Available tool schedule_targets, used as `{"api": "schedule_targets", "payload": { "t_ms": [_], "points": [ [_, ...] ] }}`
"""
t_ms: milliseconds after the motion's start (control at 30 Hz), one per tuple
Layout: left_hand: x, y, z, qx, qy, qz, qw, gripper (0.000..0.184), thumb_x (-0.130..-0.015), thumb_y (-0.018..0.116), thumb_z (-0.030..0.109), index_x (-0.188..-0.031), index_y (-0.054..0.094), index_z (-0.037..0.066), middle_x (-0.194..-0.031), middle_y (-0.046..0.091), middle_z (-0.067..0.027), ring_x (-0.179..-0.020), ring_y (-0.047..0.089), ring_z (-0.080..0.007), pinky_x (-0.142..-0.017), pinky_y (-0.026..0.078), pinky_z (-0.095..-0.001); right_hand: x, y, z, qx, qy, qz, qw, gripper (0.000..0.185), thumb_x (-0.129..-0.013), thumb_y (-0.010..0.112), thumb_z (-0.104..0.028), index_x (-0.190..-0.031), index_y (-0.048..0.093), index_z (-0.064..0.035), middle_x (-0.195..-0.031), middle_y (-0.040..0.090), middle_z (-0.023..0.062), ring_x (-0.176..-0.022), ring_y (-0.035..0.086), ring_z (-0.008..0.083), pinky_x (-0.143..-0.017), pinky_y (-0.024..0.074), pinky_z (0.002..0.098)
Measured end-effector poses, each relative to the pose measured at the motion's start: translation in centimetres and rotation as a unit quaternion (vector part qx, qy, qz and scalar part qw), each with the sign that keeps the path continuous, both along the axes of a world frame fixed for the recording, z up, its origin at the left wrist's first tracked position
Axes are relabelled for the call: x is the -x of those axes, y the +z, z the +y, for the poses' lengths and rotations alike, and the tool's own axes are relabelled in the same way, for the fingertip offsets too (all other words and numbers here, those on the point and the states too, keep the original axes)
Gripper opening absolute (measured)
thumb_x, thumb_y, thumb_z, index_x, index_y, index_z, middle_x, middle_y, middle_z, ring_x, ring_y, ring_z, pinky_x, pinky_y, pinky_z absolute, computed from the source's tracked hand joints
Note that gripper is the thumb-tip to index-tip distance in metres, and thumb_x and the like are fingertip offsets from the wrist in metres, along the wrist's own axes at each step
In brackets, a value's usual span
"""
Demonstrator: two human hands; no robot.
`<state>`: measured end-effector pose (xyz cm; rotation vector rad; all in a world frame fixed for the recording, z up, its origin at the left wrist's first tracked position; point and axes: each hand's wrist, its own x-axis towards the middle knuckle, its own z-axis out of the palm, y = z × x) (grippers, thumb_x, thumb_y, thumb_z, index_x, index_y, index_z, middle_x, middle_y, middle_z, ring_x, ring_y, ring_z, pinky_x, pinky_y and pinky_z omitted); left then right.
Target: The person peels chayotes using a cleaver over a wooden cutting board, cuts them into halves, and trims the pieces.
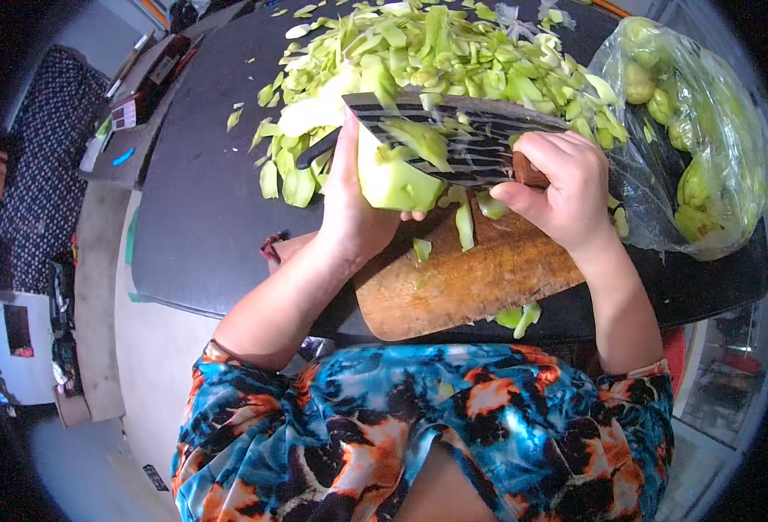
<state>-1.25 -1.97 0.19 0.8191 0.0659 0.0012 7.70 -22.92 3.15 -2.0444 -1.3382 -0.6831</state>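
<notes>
My left hand (353,196) is wrapped round a pale green peeled vegetable (394,178), holding it up above the wooden cutting board (467,283). In my right hand (562,178) is the wooden handle of a wide knife (480,122). Its blade reaches left across the top of the vegetable, and green slices lie on the blade. A black handle (317,150) shows beside my left hand; what it belongs to is hidden. Several green scraps lie on the board and by its front edge.
A large heap of green slices (506,61) spreads over the dark table (201,191) behind my hands. On the right stands a clear plastic bag (723,174) with several green vegetables. A side table (132,148) with small items stands at the left.
</notes>
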Motion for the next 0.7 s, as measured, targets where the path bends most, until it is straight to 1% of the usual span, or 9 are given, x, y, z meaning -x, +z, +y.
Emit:
{"api": "schedule_targets", "payload": {
  "t_ms": [100, 133, 200, 233, 333, 400, 467, 600, 700],
  "points": [
    [-0.3, -0.9, 0.9, -0.026, -0.07, -0.035, 0.997, 0.064, -0.093, 0.027, 0.064, -0.119, 0.049, 0.01, -0.093, 0.062, -0.0086, -0.067, 0.062, -0.0172, -0.045, 0.047, -0.0287, 0.1, -0.4, 0.2, -0.002, -0.036, 0.017, 0.999, 0.05, -0.076, 0.067, -0.054, -0.064, 0.053, -0.0084, -0.057, 0.055, 0.0071, -0.055, 0.058, 0.0288, -0.052, 0.0425, 0.0375],
    [0.2, 0.4, -1.1, -0.05, 0.018, 0.01, 0.999, 0.061, -0.094, 0.031, 0.061, -0.118, 0.051, 0.009, -0.101, 0.062, -0.0103, -0.081, 0.064, -0.0232, -0.063, 0.054, -0.0335, -0.3, -0.4, 0.1, 0.004, -0.083, 0.06, 0.995, 0.049, -0.079, 0.066, -0.052, -0.065, 0.052, -0.0067, -0.056, 0.052, 0.0076, -0.053, 0.053, 0.0272, -0.051, 0.0398, 0.0355],
    [0.9, 0.3, -3.4, -0.111, 0.018, -0.002, 0.994, 0.061, -0.093, 0.035, 0.06, -0.124, 0.049, 0.009, -0.107, 0.061, -0.0096, -0.092, 0.063, -0.0239, -0.079, 0.053, -0.0366, -1.8, -0.4, -0.4, 0.017, -0.178, 0.147, 0.973, 0.048, -0.084, 0.064, -0.047, -0.069, 0.051, -0.0032, -0.054, 0.047, 0.0085, -0.048, 0.045, 0.0239, -0.049, 0.0344, 0.0314],
    [0.8, -0.3, -3.6, -0.102, -0.021, -0.028, 0.994, 0.062, -0.093, 0.036, 0.061, -0.125, 0.049, 0.009, -0.109, 0.061, -0.0086, -0.097, 0.062, -0.0232, -0.085, 0.051, -0.0384, -2.5, -0.7, -0.7, 0.021, -0.22, 0.167, 0.961, 0.053, -0.084, 0.06, -0.054, -0.065, 0.055, -0.0047, -0.053, 0.054, 0.0101, -0.05, 0.055, 0.0312, -0.049, 0.0408, 0.0384],
    [0.7, 0.7, -3.2, -0.028, -0.007, 0.038, 0.999, 0.061, -0.093, 0.036, 0.06, -0.125, 0.049, 0.01, -0.108, 0.061, -0.0081, -0.097, 0.061, -0.0234, -0.088, 0.049, -0.0397, -2.7, -0.7, -0.9, -0.013, -0.21, 0.229, 0.95, 0.053, -0.086, 0.058, -0.054, -0.066, 0.056, -0.0042, -0.053, 0.054, 0.0103, -0.048, 0.052, 0.0302, -0.048, 0.0386, 0.0379],
    [0.0, 0.4, -1.4, 0.008, -0.057, 0.025, 0.998, 0.068, -0.088, 0.034, 0.07, -0.115, 0.052, 0.01, -0.097, 0.062, -0.0108, -0.08, 0.063, -0.0224, -0.054, 0.05, -0.0318, -2.6, -0.8, -0.9, -0.031, -0.176, 0.236, 0.955, 0.052, -0.087, 0.058, -0.05, -0.068, 0.056, -0.0021, -0.052, 0.051, 0.009, -0.047, 0.046, 0.0234, -0.048, 0.0353, 0.0348],
    [-0.4, 0.6, -0.9, -0.015, 0.003, 0.042, 0.999, 0.071, -0.085, 0.034, 0.073, -0.111, 0.053, 0.01, -0.091, 0.062, -0.0112, -0.067, 0.06, -0.0212, -0.042, 0.042, -0.0277, -2.8, -1.5, -1.0, -0.066, -0.132, 0.258, 0.955, 0.051, -0.088, 0.06, -0.048, -0.069, 0.056, -0.001, -0.052, 0.049, 0.0077, -0.047, 0.044, 0.0189, -0.048, 0.0341, 0.0328],
    [-1.0, 1.1, 0.3, -0.015, -0.005, 0.056, 0.998, 0.056, -0.088, 0.046, 0.063, -0.109, 0.052, 0.011, -0.089, 0.063, -0.0069, -0.065, 0.06, -0.0199, -0.052, 0.046, -0.028, -1.7, -1.0, -0.8, -0.098, -0.064, 0.262, 0.958, 0.047, -0.088, 0.062, -0.043, -0.07, 0.056, 0.0003, -0.053, 0.046, 0.0059, -0.049, 0.041, 0.0135, -0.048, 0.0329, 0.0297],
    [-1.4, 0.9, 0.6, 0.027, 0.02, 0.089, 0.996, 0.054, -0.087, 0.048, 0.06, -0.112, 0.053, 0.013, -0.094, 0.063, -0.0046, -0.075, 0.06, -0.0202, -0.055, 0.046, -0.0292, -0.5, 0.0, -0.8, -0.071, -0.023, 0.232, 0.97, 0.047, -0.084, 0.065, -0.045, -0.068, 0.055, -0.0021, -0.054, 0.047, 0.0055, -0.049, 0.044, 0.0151, -0.048, 0.0344, 0.0301]
  ]
}}
